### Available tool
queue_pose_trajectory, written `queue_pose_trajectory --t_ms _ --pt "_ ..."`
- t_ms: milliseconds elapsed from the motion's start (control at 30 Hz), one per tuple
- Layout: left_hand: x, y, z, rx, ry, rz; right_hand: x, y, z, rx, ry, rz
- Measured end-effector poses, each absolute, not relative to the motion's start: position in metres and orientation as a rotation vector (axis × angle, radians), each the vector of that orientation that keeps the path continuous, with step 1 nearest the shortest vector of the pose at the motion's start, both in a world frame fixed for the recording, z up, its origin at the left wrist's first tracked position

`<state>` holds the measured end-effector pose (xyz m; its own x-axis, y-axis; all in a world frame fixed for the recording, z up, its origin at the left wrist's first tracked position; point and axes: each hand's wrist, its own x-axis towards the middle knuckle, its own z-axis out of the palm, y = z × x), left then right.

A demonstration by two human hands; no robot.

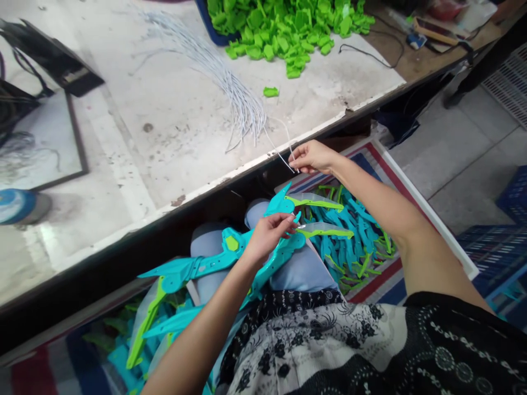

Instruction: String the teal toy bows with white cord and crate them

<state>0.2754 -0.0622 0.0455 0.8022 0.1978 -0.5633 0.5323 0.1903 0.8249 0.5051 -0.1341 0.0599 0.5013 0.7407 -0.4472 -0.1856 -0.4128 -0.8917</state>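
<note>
My right hand is at the table's front edge, its fingers pinching the end of a white string. That string trails from a loose bundle of white strings on the tabletop. My left hand is closed on the upper end of a turquoise bow-shaped plastic toy, which lies across my lap. The toy has lime-green strips and clear, wing-like pieces at its ends. A second turquoise bow-shaped toy lies beside it, partly hidden by my left forearm. My left fingertips are partly covered.
Many lime-green plastic pieces spill from a blue tray; one green piece lies apart. Turquoise and green parts fill a striped-lined container at right, with more parts at lower left. A black device stands on the worn table.
</note>
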Motion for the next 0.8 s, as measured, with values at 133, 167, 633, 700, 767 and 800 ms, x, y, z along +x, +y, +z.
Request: queue_pose_trajectory --t_ms 133,167,633,700,767,800 --pt "0.274 -0.064 0.048 1.372 0.665 -0.236 0.503 -0.117 0.056 -1.806 -0.499 1.132" --pt "0.274 -0.064 0.049 1.368 0.669 -0.228 0.503 -0.114 0.056 -1.822 -0.506 1.13" --pt "0.273 -0.142 0.02 1.063 0.58 -0.624 0.426 -0.332 0.023 -1.807 -0.217 1.014" --pt "0.272 -0.167 0.004 0.958 0.681 -0.689 0.391 -0.358 0.008 -1.859 -0.081 0.812" --pt "0.275 -0.186 -0.012 0.893 0.754 -0.687 0.361 -0.37 -0.006 -1.899 -0.003 0.649" --pt "0.278 -0.193 -0.019 0.873 0.764 -0.674 0.35 -0.372 -0.012 -1.915 0.01 0.588"
